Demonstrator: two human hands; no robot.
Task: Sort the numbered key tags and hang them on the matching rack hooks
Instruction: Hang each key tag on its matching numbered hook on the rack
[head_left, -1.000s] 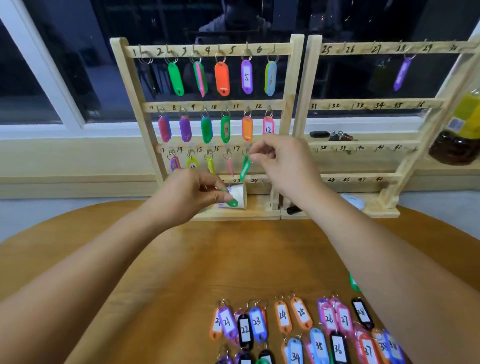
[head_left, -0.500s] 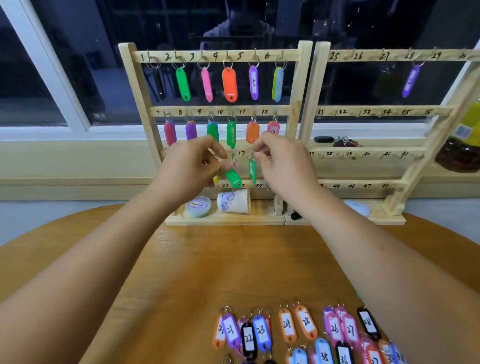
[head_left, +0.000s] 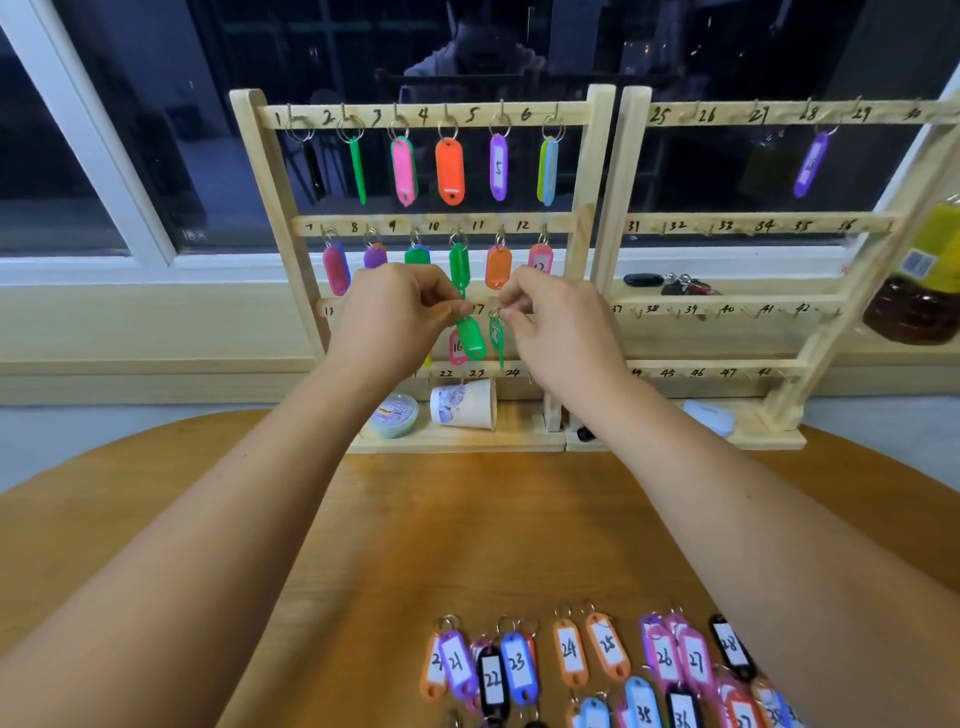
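Note:
Two wooden racks stand at the table's far edge. The left rack (head_left: 597, 171) has coloured tags on its top two rows. My left hand (head_left: 395, 317) pinches the ring of a green tag (head_left: 471, 340) at the third row, near the number 17. My right hand (head_left: 558, 325) pinches the ring of a thin green tag (head_left: 497, 338) hanging edge-on just right of it. A pink tag marked 16 (head_left: 456, 347) hangs behind them. Several loose numbered tags (head_left: 569, 649) lie on the table's near edge. The right rack (head_left: 631, 171) carries one purple tag (head_left: 810, 163).
A paper cup (head_left: 465, 405) lies on its side next to a small round tub (head_left: 396, 414) on the left rack's base. Keys (head_left: 680, 283) sit on the window sill behind. A bottle (head_left: 919, 291) leans at the far right. The round wooden table (head_left: 467, 519) fills the foreground.
My left hand has risen from near the paper cup to the third row, bringing the green tag up beside my right hand. The right hand stays at the hook.

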